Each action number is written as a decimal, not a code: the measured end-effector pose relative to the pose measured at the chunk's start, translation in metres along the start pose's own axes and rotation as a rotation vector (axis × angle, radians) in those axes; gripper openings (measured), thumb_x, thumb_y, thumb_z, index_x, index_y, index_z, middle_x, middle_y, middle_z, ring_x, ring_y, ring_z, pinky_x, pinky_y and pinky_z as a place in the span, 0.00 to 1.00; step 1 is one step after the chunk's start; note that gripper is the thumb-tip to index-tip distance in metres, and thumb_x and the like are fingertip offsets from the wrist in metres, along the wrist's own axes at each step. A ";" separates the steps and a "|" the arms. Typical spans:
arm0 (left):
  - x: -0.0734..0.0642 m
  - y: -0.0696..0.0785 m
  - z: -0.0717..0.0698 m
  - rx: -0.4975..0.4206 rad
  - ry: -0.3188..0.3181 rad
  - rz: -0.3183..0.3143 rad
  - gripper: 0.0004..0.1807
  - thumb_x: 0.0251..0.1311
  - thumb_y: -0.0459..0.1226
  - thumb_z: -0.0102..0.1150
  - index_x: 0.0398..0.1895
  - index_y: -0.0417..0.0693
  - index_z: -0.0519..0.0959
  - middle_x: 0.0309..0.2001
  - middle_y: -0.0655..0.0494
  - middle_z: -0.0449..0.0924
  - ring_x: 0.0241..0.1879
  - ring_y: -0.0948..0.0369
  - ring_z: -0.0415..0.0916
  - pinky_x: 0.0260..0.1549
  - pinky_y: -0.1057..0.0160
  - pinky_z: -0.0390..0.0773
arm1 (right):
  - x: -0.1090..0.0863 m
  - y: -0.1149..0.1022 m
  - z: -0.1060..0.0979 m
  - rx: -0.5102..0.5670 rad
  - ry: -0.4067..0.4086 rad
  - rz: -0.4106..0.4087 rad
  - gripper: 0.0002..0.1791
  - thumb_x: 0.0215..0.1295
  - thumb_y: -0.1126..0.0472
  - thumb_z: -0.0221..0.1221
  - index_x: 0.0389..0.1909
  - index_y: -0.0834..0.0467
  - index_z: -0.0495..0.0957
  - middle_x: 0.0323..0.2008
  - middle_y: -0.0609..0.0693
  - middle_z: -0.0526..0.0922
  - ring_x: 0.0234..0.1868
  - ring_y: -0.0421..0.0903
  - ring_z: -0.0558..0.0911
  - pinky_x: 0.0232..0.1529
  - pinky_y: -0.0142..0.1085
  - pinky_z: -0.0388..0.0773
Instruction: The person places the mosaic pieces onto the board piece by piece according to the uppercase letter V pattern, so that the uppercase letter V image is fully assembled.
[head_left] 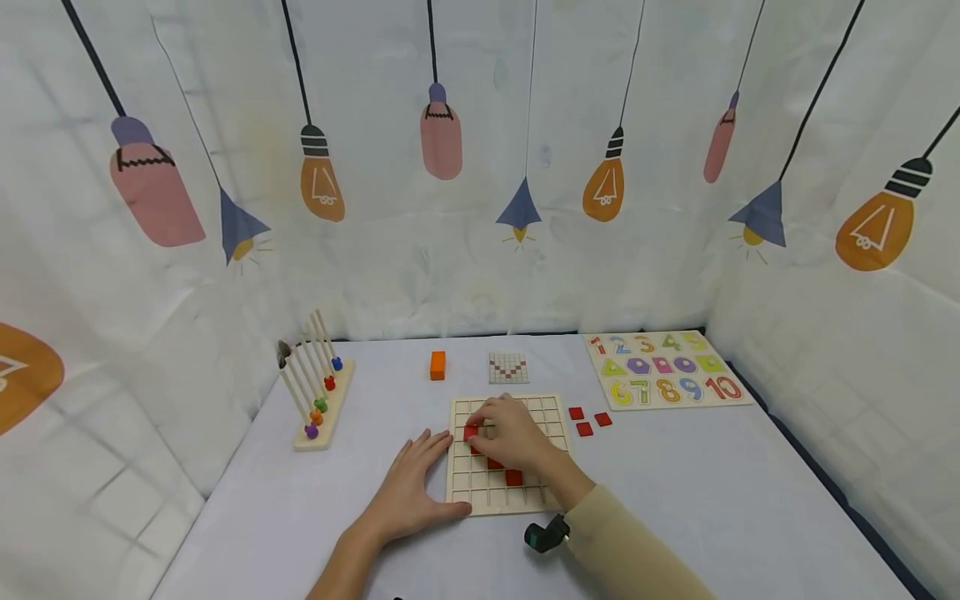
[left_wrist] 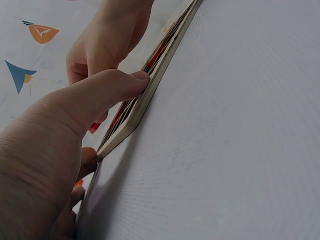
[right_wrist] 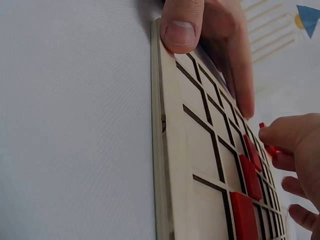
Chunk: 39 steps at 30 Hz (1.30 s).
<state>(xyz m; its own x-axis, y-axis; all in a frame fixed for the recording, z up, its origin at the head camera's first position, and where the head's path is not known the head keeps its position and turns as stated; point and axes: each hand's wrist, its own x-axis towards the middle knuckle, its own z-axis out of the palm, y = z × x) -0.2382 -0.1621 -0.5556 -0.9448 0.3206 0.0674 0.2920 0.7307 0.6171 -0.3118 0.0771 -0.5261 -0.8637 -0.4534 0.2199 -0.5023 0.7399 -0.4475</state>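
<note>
A wooden grid board (head_left: pixel 480 498) lies on the table with several red square tiles (head_left: pixel 513 477) in a diagonal run of its cells. My right hand (head_left: pixel 512 433) is over the board's left part, pinching a red tile (head_left: pixel 470 432) between thumb and fingers; in the right wrist view that tile (right_wrist: pixel 270 150) looks tilted. My left hand (head_left: pixel 411 483) lies at the board's near left corner, fingers spread and fairly straight. Its thumb (left_wrist: pixel 122 86) rests on the near rim, and a fingertip touches the left edge.
Three loose red tiles (head_left: pixel 585 429) lie right of the board. Behind it are a small pattern card (head_left: pixel 508 367) and an orange block (head_left: pixel 437 365). A peg stand (head_left: pixel 339 408) with coloured pieces is at left, a number-and-shape puzzle board (head_left: pixel 622 367) at back right.
</note>
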 end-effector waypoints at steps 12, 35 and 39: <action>0.000 -0.001 0.001 0.008 0.014 0.017 0.65 0.46 0.73 0.80 0.86 0.56 0.68 0.86 0.61 0.67 0.91 0.48 0.50 0.90 0.35 0.47 | 0.011 -0.013 0.011 -0.021 0.015 0.035 0.11 0.72 0.50 0.73 0.52 0.45 0.93 0.52 0.39 0.90 0.52 0.42 0.78 0.60 0.45 0.80; -0.001 0.001 -0.001 0.005 0.014 0.012 0.66 0.47 0.73 0.79 0.87 0.54 0.68 0.87 0.60 0.65 0.91 0.47 0.49 0.91 0.35 0.45 | 0.012 -0.017 0.016 -0.019 -0.015 0.102 0.14 0.72 0.48 0.72 0.55 0.44 0.92 0.54 0.40 0.90 0.58 0.45 0.78 0.63 0.47 0.77; 0.000 0.000 0.000 0.011 0.016 0.021 0.66 0.47 0.74 0.79 0.87 0.54 0.68 0.87 0.60 0.65 0.91 0.47 0.49 0.91 0.34 0.46 | 0.011 -0.016 0.015 -0.016 -0.014 0.097 0.14 0.73 0.48 0.71 0.55 0.44 0.92 0.54 0.40 0.90 0.58 0.44 0.78 0.62 0.47 0.78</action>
<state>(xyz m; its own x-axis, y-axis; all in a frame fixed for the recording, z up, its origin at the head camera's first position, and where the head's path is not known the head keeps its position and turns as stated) -0.2383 -0.1622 -0.5553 -0.9407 0.3263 0.0929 0.3133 0.7304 0.6070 -0.3121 0.0527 -0.5295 -0.9078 -0.3861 0.1639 -0.4170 0.7885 -0.4520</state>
